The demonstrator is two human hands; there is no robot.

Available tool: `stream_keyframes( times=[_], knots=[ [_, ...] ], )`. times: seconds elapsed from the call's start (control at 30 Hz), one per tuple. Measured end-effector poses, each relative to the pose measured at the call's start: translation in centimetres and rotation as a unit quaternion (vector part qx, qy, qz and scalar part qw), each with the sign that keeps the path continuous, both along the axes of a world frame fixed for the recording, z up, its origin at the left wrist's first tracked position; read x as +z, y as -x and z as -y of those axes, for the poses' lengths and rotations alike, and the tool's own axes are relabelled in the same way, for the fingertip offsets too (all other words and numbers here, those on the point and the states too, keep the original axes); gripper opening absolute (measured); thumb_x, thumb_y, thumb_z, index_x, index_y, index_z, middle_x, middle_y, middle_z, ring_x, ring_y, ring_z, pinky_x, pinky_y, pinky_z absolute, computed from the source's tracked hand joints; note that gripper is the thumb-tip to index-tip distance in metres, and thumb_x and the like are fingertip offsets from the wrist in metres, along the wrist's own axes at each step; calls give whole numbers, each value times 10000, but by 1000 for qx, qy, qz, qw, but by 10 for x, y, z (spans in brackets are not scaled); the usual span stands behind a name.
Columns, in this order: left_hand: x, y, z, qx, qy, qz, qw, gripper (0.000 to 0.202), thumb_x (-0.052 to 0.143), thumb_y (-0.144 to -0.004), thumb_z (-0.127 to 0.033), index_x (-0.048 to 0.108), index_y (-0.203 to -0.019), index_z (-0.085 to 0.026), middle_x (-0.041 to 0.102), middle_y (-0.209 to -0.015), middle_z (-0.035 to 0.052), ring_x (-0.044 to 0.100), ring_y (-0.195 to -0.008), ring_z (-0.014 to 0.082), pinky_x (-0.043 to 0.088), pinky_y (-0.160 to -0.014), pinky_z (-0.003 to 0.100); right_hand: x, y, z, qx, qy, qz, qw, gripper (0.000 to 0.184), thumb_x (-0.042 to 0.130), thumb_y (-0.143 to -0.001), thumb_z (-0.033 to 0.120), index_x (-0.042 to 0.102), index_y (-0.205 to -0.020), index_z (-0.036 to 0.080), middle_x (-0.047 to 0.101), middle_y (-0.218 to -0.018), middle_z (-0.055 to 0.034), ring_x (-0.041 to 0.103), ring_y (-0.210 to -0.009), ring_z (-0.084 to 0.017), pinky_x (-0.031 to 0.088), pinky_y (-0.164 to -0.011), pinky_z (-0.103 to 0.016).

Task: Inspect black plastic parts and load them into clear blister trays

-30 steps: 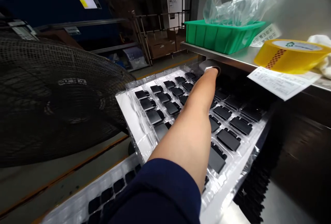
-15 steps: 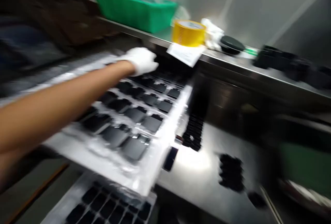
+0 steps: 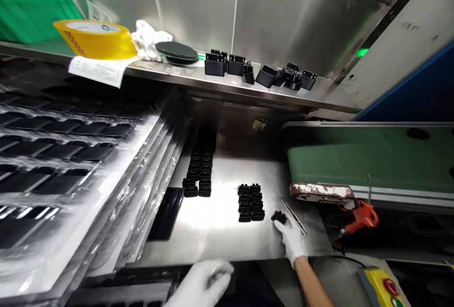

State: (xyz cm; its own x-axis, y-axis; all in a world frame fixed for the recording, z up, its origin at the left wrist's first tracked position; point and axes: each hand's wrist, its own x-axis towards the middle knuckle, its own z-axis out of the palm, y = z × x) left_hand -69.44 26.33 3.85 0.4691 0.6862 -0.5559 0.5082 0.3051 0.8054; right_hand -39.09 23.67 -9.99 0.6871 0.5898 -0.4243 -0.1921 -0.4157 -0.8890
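My right hand (image 3: pixel 291 241), in a white glove, reaches onto the metal worktop, its fingers closed on a small black plastic part (image 3: pixel 279 216) with a knobbed top. Just beside it lies a pair of metal tweezers (image 3: pixel 295 217). To the left of that hand stands a small block of similar black parts (image 3: pixel 251 203) in two columns. My left hand (image 3: pixel 204 282), also gloved, hovers at the worktop's front edge with its fingers curled in; nothing shows in it. Farther left is a longer double row of black parts (image 3: pixel 198 172).
Stacked clear trays (image 3: pixel 117 188) of black pieces fill the left side, with a dark phone-like slab (image 3: pixel 166 213) beside them. A green conveyor belt (image 3: pixel 372 155) runs at right, near orange-handled scissors (image 3: pixel 362 217). The back shelf (image 3: pixel 159 77) carries yellow tape (image 3: pixel 95 39) and black housings (image 3: pixel 236 65).
The view has swung right, away from the trays. My left hand has come back from over the trays to the worktop's front edge. My right hand has come into view on a black part.
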Motion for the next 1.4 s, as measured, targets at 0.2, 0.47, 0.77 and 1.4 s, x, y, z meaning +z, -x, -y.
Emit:
stream_keyframes(
  times=[0.2,0.47,0.77,1.4],
  knots=[
    [-22,-81,6,60,-9,27,998,399,591,-810,-293,618,-1190,-174,659,-979,81,617,-880,225,493,-781,340,51,-8,1,161,-13,-14,987,375,786,-639,330,685,-947,140,721,-900,-61,657,-865,-244,521,-751,-312],
    [58,-131,28,135,-1,112,984,454,739,-672,-101,597,-1090,-210,650,-961,18,608,-897,188,491,-820,295,183,8,30,403,-45,-19,914,274,769,-623,226,762,-897,226,743,-924,-57,686,-880,-257,541,-806,-331],
    [80,-155,63,285,-1,190,939,235,819,-667,-130,652,-831,-148,665,-835,34,615,-789,183,505,-743,287,231,-8,37,398,-48,-214,891,339,759,-542,145,765,-872,224,701,-918,-47,674,-852,-214,547,-746,-248],
    [118,-127,62,294,107,183,932,465,746,-625,-21,580,-1028,-182,685,-1007,69,661,-971,269,544,-893,404,194,15,56,408,-304,9,861,606,805,-701,193,629,-1252,373,612,-640,27,504,-506,-129,440,-521,-268]
  ],
)
